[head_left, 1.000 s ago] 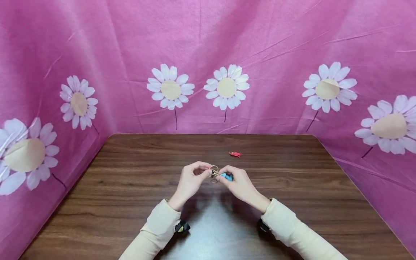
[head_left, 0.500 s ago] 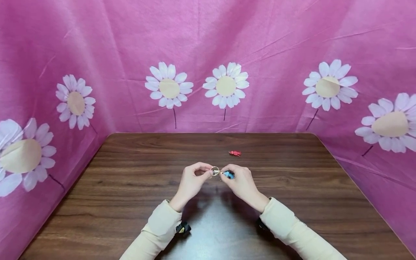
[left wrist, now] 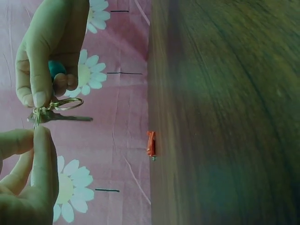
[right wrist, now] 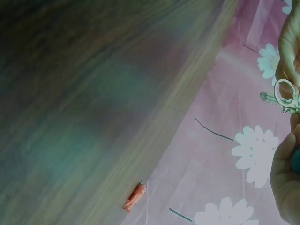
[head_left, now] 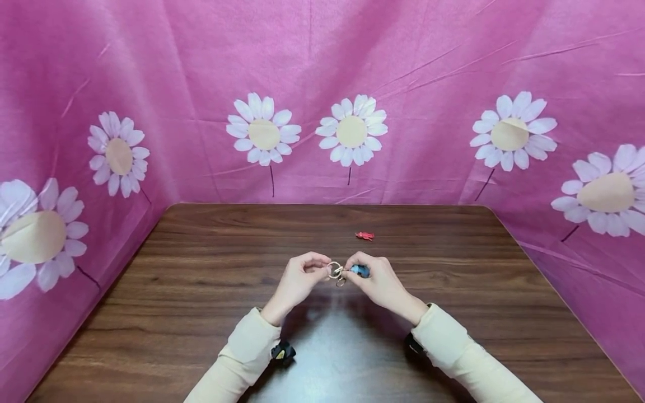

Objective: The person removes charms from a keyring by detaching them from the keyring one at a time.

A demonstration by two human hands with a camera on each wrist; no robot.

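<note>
Over the table, my left hand point(head_left: 296, 281) pinches a gold key ring point(head_left: 335, 262) between thumb and fingers. Facing it, my right hand point(head_left: 381, 282) pinches gold metal fittings at the ring's other side. A blue charm point(head_left: 360, 271) shows between the right hand's fingers and palm, mostly hidden. In the left wrist view, a key point(left wrist: 70, 117) sticks out from the ring, with a gold clasp loop point(left wrist: 75, 101) beside it. The right wrist view catches the ring point(right wrist: 276, 91) and part of the key point(right wrist: 267, 97) between both hands. Fingertips cover the exact joining point.
A small red tassel point(head_left: 365, 236) lies on the brown wooden table point(head_left: 227, 240), beyond the hands. Pink cloth point(head_left: 428, 67) with white daisies hangs round the table's back and sides.
Both hands keep their hold, shifting slightly right. The key ring has turned between them, and a small gold loop hangs lower again. The blue charm moved a little right with the right hand.
</note>
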